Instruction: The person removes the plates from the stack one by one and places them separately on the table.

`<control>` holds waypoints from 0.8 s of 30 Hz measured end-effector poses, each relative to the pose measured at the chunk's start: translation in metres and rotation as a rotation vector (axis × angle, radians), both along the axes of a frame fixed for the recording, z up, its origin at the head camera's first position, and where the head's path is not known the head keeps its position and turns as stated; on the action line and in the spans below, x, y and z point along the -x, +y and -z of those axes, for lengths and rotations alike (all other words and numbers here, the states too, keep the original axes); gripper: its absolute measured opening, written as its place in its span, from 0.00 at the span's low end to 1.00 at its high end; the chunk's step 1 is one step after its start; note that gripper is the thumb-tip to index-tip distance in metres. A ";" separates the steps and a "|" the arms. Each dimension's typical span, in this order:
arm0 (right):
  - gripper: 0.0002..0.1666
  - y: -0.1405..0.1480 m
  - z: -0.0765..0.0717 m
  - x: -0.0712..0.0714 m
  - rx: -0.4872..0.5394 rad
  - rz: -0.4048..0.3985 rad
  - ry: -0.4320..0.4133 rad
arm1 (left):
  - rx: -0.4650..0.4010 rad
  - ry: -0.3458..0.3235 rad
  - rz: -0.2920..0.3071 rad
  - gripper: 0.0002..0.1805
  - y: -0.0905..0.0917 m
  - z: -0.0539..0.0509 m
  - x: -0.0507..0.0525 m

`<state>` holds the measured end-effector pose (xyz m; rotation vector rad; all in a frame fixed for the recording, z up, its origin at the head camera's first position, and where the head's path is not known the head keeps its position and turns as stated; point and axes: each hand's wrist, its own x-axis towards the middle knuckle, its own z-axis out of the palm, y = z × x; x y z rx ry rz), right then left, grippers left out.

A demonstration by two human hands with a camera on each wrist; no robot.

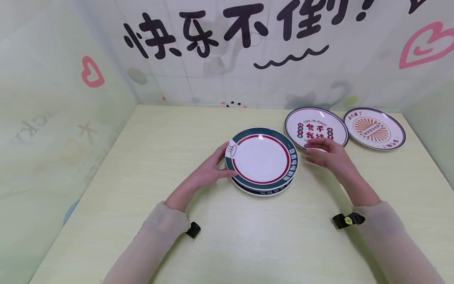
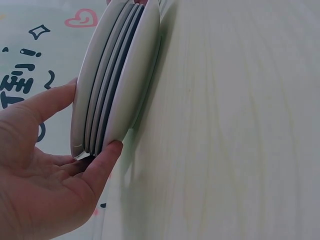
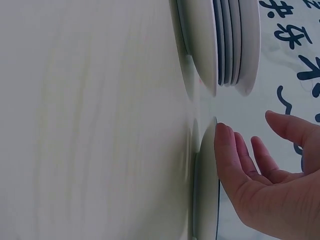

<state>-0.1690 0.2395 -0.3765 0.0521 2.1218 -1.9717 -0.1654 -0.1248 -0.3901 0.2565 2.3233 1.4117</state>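
A stack of several plates (image 1: 262, 159) stands mid-table, its top plate white with a green rim and a red ring. My left hand (image 1: 209, 169) grips the stack's left edge, thumb on the top plate's rim; in the left wrist view the fingers (image 2: 102, 162) touch the layered plates (image 2: 132, 75). My right hand (image 1: 328, 156), fingers relaxed and apart, hovers over the near edge of a white plate with red characters (image 1: 313, 120). The right wrist view has this hand (image 3: 270, 175) beside a single plate (image 3: 207, 190), apart from the stack (image 3: 230, 45).
A white plate with an orange sunburst (image 1: 372, 128) lies at the back right, next to the red-lettered plate. Behind the pale wooden table (image 1: 159, 142) rises a wall (image 1: 227, 79) with black characters and pink hearts. Side panels flank the table.
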 end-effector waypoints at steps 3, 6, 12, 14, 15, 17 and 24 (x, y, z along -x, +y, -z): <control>0.28 -0.004 -0.002 0.000 -0.070 -0.018 -0.016 | -0.007 0.002 0.004 0.55 0.000 -0.001 -0.001; 0.32 -0.007 -0.003 -0.001 -0.112 -0.034 -0.025 | -0.014 0.005 0.008 0.55 0.000 -0.002 -0.001; 0.35 -0.011 -0.003 -0.002 -0.130 -0.058 -0.020 | -0.017 0.010 0.007 0.55 0.000 0.000 0.000; 0.34 -0.012 -0.003 -0.002 -0.125 -0.060 -0.020 | -0.012 0.010 0.007 0.55 0.000 0.001 0.000; 0.34 -0.012 -0.002 -0.002 -0.125 -0.061 -0.021 | -0.010 0.008 0.006 0.55 0.000 0.001 0.000; 0.34 -0.013 -0.002 -0.002 -0.127 -0.062 -0.020 | -0.008 0.005 0.004 0.55 0.000 0.001 0.000; 0.34 -0.019 -0.004 0.000 -0.119 -0.081 -0.023 | -0.014 0.005 0.006 0.55 0.000 0.000 0.000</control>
